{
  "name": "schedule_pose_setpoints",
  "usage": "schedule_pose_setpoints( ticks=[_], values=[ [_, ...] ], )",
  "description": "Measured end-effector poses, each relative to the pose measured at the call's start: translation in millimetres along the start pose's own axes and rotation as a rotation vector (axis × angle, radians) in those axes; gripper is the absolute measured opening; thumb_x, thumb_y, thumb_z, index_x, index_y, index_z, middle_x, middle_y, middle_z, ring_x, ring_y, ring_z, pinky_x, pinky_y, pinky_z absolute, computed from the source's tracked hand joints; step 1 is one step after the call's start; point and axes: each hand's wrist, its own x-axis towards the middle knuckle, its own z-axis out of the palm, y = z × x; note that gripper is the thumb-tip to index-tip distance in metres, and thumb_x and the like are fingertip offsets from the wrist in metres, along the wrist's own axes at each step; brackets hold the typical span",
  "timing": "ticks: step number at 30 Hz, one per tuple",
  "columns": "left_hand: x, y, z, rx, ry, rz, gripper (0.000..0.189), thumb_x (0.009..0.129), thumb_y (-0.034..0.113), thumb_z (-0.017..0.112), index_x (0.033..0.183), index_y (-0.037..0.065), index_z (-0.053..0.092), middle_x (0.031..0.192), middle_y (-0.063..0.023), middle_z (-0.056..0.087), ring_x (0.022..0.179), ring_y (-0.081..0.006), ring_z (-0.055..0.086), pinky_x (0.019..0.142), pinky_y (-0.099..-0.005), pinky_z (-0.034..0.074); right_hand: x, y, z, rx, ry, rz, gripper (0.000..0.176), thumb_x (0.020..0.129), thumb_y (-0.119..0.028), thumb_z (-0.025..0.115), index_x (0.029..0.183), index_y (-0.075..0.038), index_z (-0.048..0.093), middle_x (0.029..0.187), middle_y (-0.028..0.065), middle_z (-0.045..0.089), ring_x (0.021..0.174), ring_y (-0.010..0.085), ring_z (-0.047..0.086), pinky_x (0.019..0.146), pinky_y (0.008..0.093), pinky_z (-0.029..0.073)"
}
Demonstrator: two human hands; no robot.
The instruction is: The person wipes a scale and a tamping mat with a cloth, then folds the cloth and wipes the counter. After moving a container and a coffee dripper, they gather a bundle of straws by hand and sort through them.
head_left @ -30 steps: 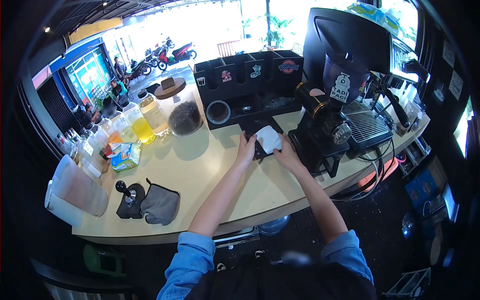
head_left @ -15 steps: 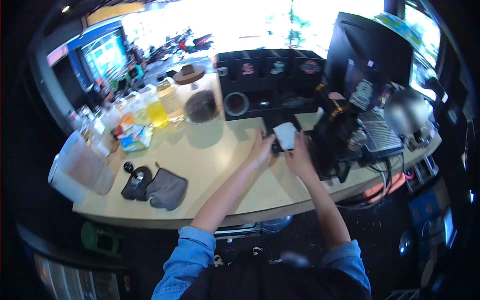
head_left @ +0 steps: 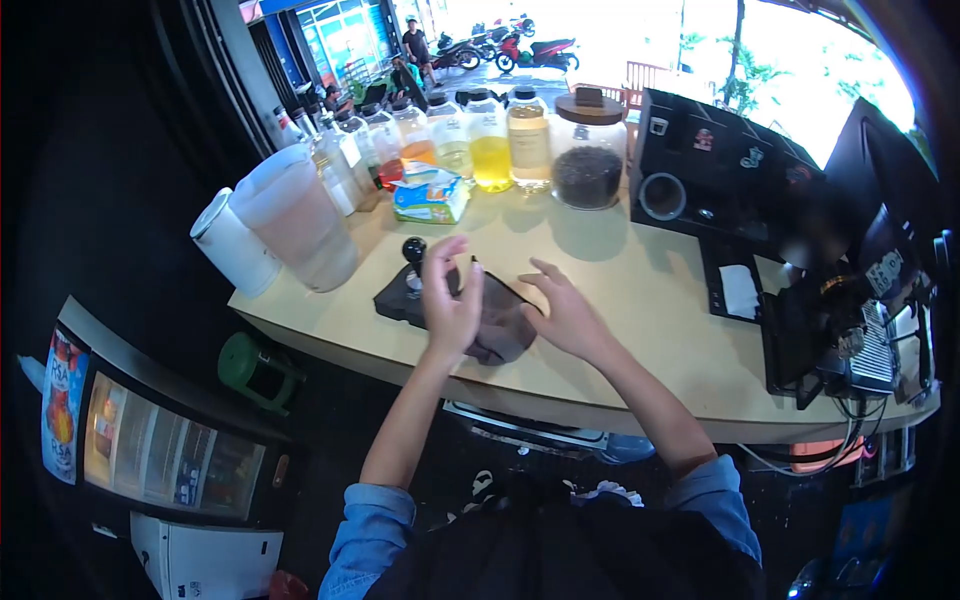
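Grey cloth [head_left: 503,332] crumpled on the counter [head_left: 640,300], under both hands.
Right hand [head_left: 565,318] lies spread flat on it, clasping nothing. Left hand [head_left: 450,305] curls over its left end; whether it pinches, I cannot tell. Just beyond the left fingers, a tamper [head_left: 413,248] on its black mat [head_left: 393,298] crowds that side, with a pitcher [head_left: 295,220] and bottles [head_left: 490,140] further off.

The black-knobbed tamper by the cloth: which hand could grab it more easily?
Probably the left hand: it hovers right beside the tamper. The right hand is spread over the grey cloth, farther from the knob.
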Motion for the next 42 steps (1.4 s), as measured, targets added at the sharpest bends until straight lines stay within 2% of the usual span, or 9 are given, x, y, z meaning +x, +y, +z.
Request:
schedule_pose_setpoints(
  ticks=[5, 8, 10, 14, 22, 29, 34, 39, 42],
  values=[
    [4, -102, -95, 0.458, 0.109, -0.044, 0.033, 0.084, 0.014, 0.056, 0.114, 0.001, 0.048, 0.108, -0.0153, 0.050, 0.102, -0.0256, 0.050, 0.089, -0.0371, 0.039, 56, -25, 53, 0.051, -0.089, -0.069, 0.044, 0.078, -0.015, 0.059, 0.118, -0.001, 0.047, 0.130, 0.0231, 0.038, 0.113, 0.0378, 0.047, 0.094, 0.0414, 0.040],
    [-1, -143, -127, 0.672, -0.086, -0.238, 0.034, 0.087, 0.020, 0.053, 0.113, -0.001, 0.050, 0.104, -0.0179, 0.055, 0.094, -0.0264, 0.054, 0.084, -0.0365, 0.042, 95, -45, 84, 0.160, -0.092, -0.103, 0.052, 0.079, -0.016, 0.059, 0.126, -0.005, 0.040, 0.130, 0.0248, 0.037, 0.113, 0.0401, 0.046, 0.093, 0.0418, 0.041],
    [3, -149, -136, 0.309, -0.261, -0.538, 0.036, 0.088, 0.025, 0.051, 0.111, -0.003, 0.053, 0.095, -0.0186, 0.061, 0.081, -0.0241, 0.059, 0.077, -0.0340, 0.046, 118, -50, 109, 0.029, -0.099, -0.065, 0.056, 0.081, -0.021, 0.059, 0.130, -0.011, 0.034, 0.122, 0.0210, 0.044, 0.108, 0.0372, 0.050, 0.091, 0.0419, 0.042],
    [10, -170, -146, 0.233, -0.226, -0.657, 0.037, 0.088, 0.026, 0.053, 0.109, -0.004, 0.055, 0.088, -0.0166, 0.064, 0.074, -0.0191, 0.061, 0.072, -0.0318, 0.048, 136, -55, 135, 0.039, -0.205, 0.095, 0.052, 0.082, -0.021, 0.060, 0.126, -0.012, 0.034, 0.113, 0.0199, 0.049, 0.101, 0.0377, 0.052, 0.085, 0.0429, 0.044],
    [36, -152, -145, -0.388, -0.463, -0.871, 0.031, 0.089, 0.017, 0.052, 0.109, -0.006, 0.054, 0.093, -0.0066, 0.064, 0.079, -0.0113, 0.061, 0.069, -0.0248, 0.050, 120, -47, 96, 0.384, 0.251, -0.010, 0.040, 0.078, -0.009, 0.064, 0.112, -0.007, 0.042, 0.094, 0.0181, 0.051, 0.086, 0.0311, 0.055, 0.077, 0.0391, 0.044],
    [54, -47, -93, -0.564, -0.536, -0.731, 0.033, 0.086, 0.019, 0.057, 0.112, 0.000, 0.052, 0.087, -0.0029, 0.062, 0.071, -0.0063, 0.059, 0.065, -0.0224, 0.051, 48, -58, -46, 0.401, 0.434, 0.018, 0.035, 0.084, -0.002, 0.057, 0.114, -0.009, 0.040, 0.085, 0.0035, 0.046, 0.069, 0.0072, 0.052, 0.058, 0.0206, 0.047],
    [8, 17, 2, -0.495, -0.853, -0.801, 0.043, 0.084, 0.019, 0.062, 0.119, 0.001, 0.045, 0.085, -0.0023, 0.059, 0.070, -0.0070, 0.057, 0.060, -0.0185, 0.046, -39, -48, -127, 0.376, 0.509, 0.116, 0.037, 0.085, -0.001, 0.056, 0.117, -0.010, 0.039, 0.086, 0.0027, 0.045, 0.069, 0.0057, 0.051, 0.058, 0.0202, 0.047],
    [-64, 41, 111, -0.805, -1.200, -0.888, 0.040, 0.085, 0.012, 0.061, 0.118, -0.001, 0.041, 0.091, -0.0065, 0.059, 0.071, -0.0095, 0.057, 0.057, -0.0200, 0.047, -118, -36, -174, 0.142, 0.570, 0.195, 0.036, 0.085, 0.000, 0.055, 0.117, -0.009, 0.040, 0.087, 0.0022, 0.044, 0.069, 0.0047, 0.049, 0.058, 0.0190, 0.044],
    [-94, 73, 155, -0.872, -1.204, -1.006, 0.039, 0.084, 0.007, 0.060, 0.115, -0.004, 0.038, 0.092, -0.0110, 0.060, 0.078, -0.0160, 0.062, 0.064, -0.0249, 0.053, -155, -25, -192, 0.090, 0.606, 0.252, 0.036, 0.084, 0.000, 0.056, 0.116, -0.008, 0.041, 0.089, 0.0031, 0.045, 0.069, 0.0046, 0.048, 0.059, 0.0198, 0.044]
  ],
)
